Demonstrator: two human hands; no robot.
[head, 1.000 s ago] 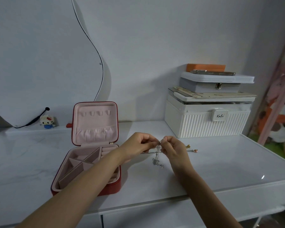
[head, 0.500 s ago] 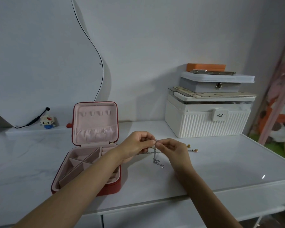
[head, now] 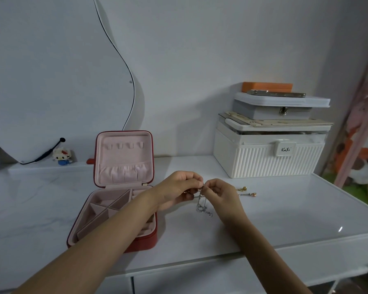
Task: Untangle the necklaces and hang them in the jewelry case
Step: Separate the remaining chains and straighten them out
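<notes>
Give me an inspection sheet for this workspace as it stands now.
Surface: white tabletop, glossy.
Job's things: silver necklace chain dangling tangled; red jewelry case open, lid hooks bare; two pendant ends lying on the tabletop.
Clutter: stacked white storage boxes, orange box on top; small toy figure.
Hands: left hand and right hand both pinch the chain.
Cables: black cable beside the toy figure.
Surroundings: curved mirror, white wall.
</notes>
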